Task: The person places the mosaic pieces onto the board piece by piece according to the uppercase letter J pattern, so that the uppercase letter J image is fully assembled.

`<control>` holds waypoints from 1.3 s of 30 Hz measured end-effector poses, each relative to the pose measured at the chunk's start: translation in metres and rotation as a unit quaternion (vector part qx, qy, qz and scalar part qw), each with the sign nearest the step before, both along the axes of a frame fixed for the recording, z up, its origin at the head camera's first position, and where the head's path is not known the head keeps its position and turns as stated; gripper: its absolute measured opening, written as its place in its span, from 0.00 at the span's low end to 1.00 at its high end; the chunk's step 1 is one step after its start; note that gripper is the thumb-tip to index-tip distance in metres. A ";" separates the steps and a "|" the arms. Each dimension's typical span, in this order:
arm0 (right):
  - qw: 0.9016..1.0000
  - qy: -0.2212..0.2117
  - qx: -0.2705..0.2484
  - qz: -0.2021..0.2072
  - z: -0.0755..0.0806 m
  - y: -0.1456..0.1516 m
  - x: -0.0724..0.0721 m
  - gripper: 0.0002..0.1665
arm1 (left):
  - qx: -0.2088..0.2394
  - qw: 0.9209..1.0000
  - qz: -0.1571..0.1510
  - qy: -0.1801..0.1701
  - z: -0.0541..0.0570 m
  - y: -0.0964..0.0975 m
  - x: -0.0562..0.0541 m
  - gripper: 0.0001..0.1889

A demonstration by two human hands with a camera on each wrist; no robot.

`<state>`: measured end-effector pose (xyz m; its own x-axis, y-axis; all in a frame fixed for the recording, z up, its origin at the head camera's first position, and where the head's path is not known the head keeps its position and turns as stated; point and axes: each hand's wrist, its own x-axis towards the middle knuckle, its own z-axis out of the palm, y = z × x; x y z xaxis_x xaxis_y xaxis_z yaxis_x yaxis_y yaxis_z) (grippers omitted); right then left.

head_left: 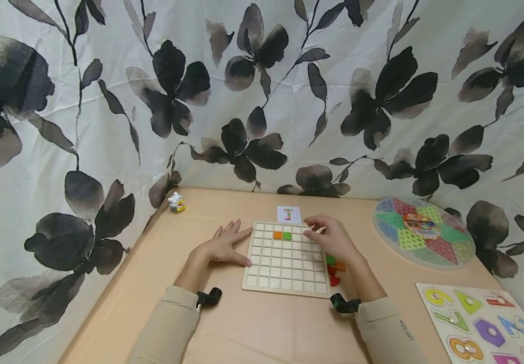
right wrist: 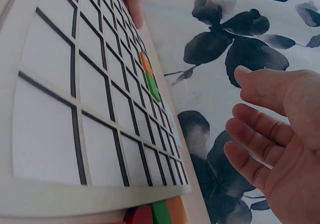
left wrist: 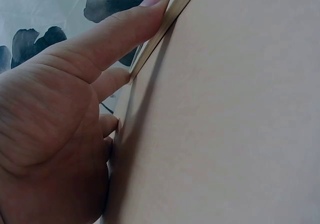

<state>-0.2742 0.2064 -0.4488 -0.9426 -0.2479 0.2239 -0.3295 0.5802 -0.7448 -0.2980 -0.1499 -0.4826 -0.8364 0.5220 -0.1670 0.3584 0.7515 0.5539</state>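
A wooden grid board (head_left: 285,272) with white squares lies on the table. One orange tile (head_left: 278,235) and one green tile (head_left: 287,236) sit side by side in its upper rows. My left hand (head_left: 223,246) lies spread at the board's left side, thumb and fingertips against the edge, as the left wrist view shows up close. Over the upper right corner hovers my right hand (head_left: 333,239), fingers loosely bent. In the right wrist view its thumb and fingertips stand apart with nothing between them. A small card (head_left: 289,214) with a printed pattern lies just beyond the board.
Loose red (head_left: 335,281), green (head_left: 331,260) and orange (head_left: 341,265) pieces lie along the board's right edge, partly under my right forearm. Farther right are a round multicoloured game board (head_left: 423,232) and a number puzzle sheet (head_left: 480,316). A small toy figure (head_left: 177,202) stands back left.
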 end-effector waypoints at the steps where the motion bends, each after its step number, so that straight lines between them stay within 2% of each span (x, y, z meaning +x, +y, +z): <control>1: 1.000 -0.001 0.000 -0.003 -0.001 0.002 0.000 0.22 | 0.001 1.000 -0.001 0.000 0.000 0.000 0.000 0.58; 13: 0.998 -0.043 0.004 -0.036 -0.010 0.030 -0.005 0.21 | -0.001 1.000 -0.001 0.001 0.000 0.002 0.000 0.58; 30: 0.992 -0.111 0.047 -0.047 -0.023 0.049 -0.010 0.20 | 0.001 1.000 0.005 0.002 -0.003 0.002 -0.001 0.58; 39: 0.990 -0.109 0.078 -0.036 -0.030 0.055 -0.012 0.16 | 0.002 1.000 0.003 0.004 -0.004 0.004 -0.002 0.58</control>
